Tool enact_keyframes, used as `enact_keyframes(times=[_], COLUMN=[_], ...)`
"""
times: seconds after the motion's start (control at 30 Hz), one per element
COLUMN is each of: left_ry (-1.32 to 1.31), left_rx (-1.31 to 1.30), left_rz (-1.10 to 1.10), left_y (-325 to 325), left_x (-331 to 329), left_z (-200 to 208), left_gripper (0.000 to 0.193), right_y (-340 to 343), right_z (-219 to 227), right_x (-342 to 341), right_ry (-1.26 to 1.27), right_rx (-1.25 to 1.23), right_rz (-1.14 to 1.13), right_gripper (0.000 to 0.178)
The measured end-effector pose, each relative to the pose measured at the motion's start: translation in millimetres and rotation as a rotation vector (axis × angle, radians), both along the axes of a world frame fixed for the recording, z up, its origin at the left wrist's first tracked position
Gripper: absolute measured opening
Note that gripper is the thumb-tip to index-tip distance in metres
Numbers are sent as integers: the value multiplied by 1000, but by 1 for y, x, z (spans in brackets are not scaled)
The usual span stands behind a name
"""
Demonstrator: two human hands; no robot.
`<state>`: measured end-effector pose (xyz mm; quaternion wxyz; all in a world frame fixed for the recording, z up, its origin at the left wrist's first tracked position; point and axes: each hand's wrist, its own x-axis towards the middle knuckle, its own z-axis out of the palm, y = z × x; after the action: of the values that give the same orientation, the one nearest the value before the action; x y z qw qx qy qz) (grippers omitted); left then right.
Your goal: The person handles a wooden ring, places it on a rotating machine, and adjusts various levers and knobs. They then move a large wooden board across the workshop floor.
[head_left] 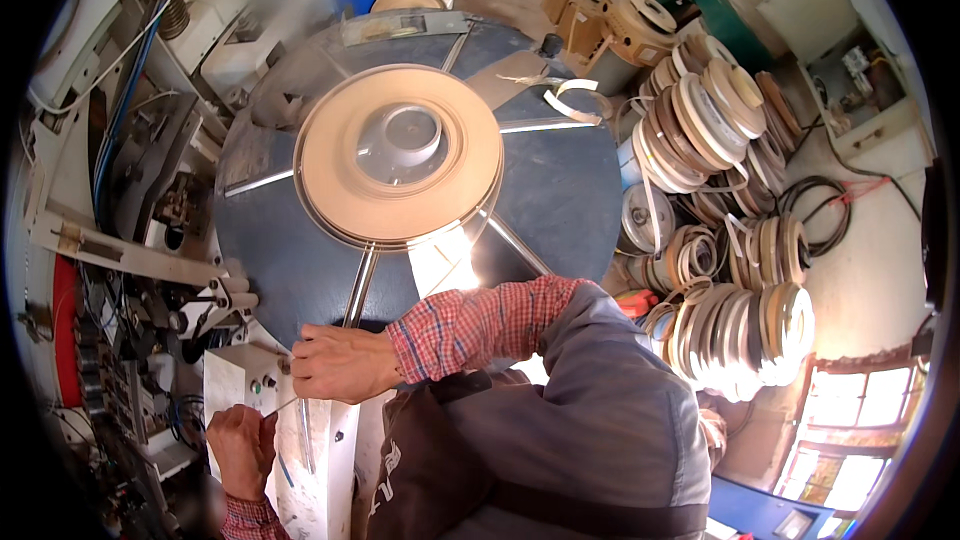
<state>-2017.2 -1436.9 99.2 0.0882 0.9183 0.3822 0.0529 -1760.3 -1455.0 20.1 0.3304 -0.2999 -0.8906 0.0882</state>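
Our grey clothing (615,410) crowds the near edge; beyond it our left hand (240,448) and right hand (345,364), fingers curled, narrowly apart, both grip a thin pale strip (287,404) above the white box (228,372), near the rim of the dark turntable (562,195).

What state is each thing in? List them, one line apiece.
left hand: fingers closed on a thin pale strip
right hand: fingers curled, grip hidden
large tan roll: wound, lying flat
curved pale strip: loose, curled
smaller rolls: wound, mostly on edge
black cable: coiled
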Motion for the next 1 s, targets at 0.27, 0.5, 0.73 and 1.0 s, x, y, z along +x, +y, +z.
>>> enact_keyframes(times=[0.27,0.5,0.73,1.0], left_ry=[-118,-146,-344,-355], left_rx=[-142,-259,-331,-196], left_rz=[-71,-16,176,253], left_y=[25,45,54,72], left_x=[8,12,-2,21], left_z=[-5,-13,-53,-55], left_gripper=[20,15,23,24], right_y=[6,10,18,45], right_z=[-2,-2,7,9], right_x=[16,9,4,12], right_ry=[15,-44,-71,-104], right_rx=[-80,-84,-104,-117], right_rz=[-93,-185,-146,-212], right_gripper=[11,13,14,10])
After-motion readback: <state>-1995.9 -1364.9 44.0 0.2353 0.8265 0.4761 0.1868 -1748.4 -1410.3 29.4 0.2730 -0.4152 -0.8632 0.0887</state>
